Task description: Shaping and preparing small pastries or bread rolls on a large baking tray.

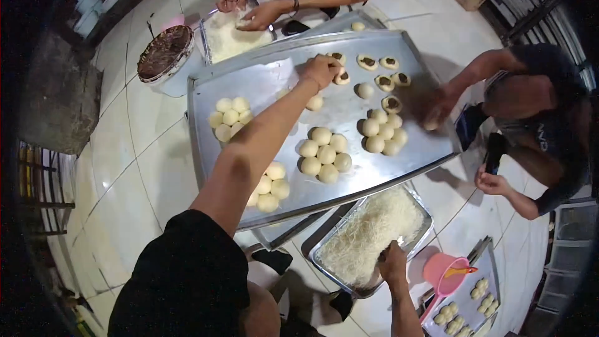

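My left hand (321,71) reaches across a large metal tray (262,90), its fingers closed at a flattened dough piece (342,77) with dark filling. Beside it lie more filled dough pieces (367,62) and a plain dough ball (365,91). Clusters of smooth pale dough balls (326,155) rest nearer to me, some hidden under my left forearm. Low on the right, my right hand (393,265) is at the edge of a smaller tray (430,224) heaped with pale shredded strands (368,237). Its fingers are curled and dark, and what they hold is hidden.
On the right, a co-worker's blurred hand (440,109) is at the tray's edge. Another person's hands (262,15) work over a tray of pale shreds (228,37). A bucket of dark filling (165,53) stands left; a pink tub (444,273) and a dough-ball tray (493,268) are lower right.
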`<state>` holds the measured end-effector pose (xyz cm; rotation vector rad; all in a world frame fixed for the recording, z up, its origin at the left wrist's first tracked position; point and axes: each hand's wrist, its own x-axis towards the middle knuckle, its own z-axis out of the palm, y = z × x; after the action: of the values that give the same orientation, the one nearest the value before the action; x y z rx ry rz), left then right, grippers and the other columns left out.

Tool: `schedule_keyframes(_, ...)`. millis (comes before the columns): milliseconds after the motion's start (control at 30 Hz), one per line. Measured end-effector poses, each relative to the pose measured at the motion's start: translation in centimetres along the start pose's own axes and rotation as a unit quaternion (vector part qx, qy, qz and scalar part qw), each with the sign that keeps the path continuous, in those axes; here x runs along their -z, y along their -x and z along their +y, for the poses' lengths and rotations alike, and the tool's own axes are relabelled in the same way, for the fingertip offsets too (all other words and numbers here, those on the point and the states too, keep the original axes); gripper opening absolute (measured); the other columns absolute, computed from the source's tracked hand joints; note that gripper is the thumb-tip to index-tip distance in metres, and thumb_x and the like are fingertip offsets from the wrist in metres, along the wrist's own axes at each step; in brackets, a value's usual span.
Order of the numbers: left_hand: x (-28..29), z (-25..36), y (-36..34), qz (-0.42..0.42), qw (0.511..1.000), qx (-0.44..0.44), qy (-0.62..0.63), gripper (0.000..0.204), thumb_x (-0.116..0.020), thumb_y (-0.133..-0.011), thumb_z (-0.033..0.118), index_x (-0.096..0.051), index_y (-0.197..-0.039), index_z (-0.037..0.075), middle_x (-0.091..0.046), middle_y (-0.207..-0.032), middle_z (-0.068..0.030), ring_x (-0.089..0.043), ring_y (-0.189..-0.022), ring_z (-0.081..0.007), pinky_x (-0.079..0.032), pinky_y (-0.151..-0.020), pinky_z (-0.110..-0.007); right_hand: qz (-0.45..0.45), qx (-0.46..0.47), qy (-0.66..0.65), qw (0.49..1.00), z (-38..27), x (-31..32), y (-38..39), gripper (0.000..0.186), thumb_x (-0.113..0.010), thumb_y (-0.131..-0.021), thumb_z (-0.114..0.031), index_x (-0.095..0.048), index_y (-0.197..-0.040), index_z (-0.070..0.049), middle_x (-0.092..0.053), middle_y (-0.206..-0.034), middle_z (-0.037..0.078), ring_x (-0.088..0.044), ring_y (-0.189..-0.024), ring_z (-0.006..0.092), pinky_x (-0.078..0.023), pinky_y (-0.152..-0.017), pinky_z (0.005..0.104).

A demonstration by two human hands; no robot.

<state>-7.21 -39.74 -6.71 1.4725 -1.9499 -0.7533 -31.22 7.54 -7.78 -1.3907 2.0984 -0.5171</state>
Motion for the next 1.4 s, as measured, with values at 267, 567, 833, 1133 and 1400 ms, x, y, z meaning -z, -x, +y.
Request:
schedule_keyframes(267, 1.3, 10.7, 6.1, -0.064, 0.666, 0.032, 0.743, 0.022, -0.054, -0.095, 0.018, -0.061, -0.107, 0.001, -0.067, -0.100, -0.0134, -0.066, -0.086, -0.0199, -0.056, -0.075, -0.031, 0.057, -0.067, 0.020, 0.996, -0.6, 2.6, 0.8, 0.026, -0.061, -0.076, -0.010, -0.059, -0.100, -0.001, -0.064, -0.077, 0.015, -0.058, -0.062, 0.0279, -0.048, -0.057, 0.0374)
schedule_keyframes(567, -2.6, 13.9, 25.0, -0.319, 0.485, 0.438, 0.686, 0.049, -0.049, -0.093, 0.037, -0.055, -0.119, -0.004, -0.063, -0.112, -0.0155, -0.060, -0.102, -0.0267, -0.049, -0.094, -0.040, 0.025, -0.079, -0.046, 0.996, -3.8, 6.4, 0.3, 0.013, -0.065, -0.075, -0.009, -0.069, -0.084, -0.001, -0.067, -0.071, 0.009, -0.058, -0.058, 0.0185, -0.049, -0.058, 0.0310)
schedule_keyframes(833, -3.8, 16.5, 30.4, -0.371, 0.641, 0.320, 0.591, 0.037, -0.051, -0.095, 0.024, -0.052, -0.121, -0.002, -0.062, -0.109, -0.0127, -0.061, -0.096, -0.0197, -0.051, -0.087, -0.031, 0.148, -0.023, -0.217, 0.965, -12.1, 7.6, -0.2, 0.016, -0.065, -0.080, -0.005, -0.067, -0.093, 0.004, -0.068, -0.089, 0.012, -0.061, -0.073, 0.0170, -0.049, -0.062, 0.0276)
schedule_keyframes(1133, -2.2, 18.1, 29.6, -0.391, 0.722, 0.166, 0.547, 0.038, -0.053, -0.091, 0.000, -0.050, -0.129, 0.003, -0.061, -0.109, -0.0083, -0.060, -0.094, -0.0149, -0.053, -0.075, -0.024, 0.193, 0.137, -0.172, 0.956, -12.7, 6.9, 1.4, 0.028, -0.065, -0.077, 0.003, -0.067, -0.105, 0.000, -0.063, -0.102, 0.011, -0.060, -0.081, 0.0193, -0.048, -0.065, 0.0274)
schedule_keyframes(1400, 1.5, 21.2, 27.6, -0.473, 0.782, 0.152, 0.376, 0.049, -0.048, -0.087, -0.007, -0.047, -0.134, 0.005, -0.063, -0.111, -0.0098, -0.062, -0.093, -0.0168, -0.056, -0.074, -0.026, 0.155, 0.061, -0.233, 0.958, -11.2, 8.0, 2.2, 0.033, -0.070, -0.076, 0.004, -0.064, -0.108, -0.003, -0.062, -0.101, 0.008, -0.059, -0.079, 0.0170, -0.049, -0.065, 0.0263)
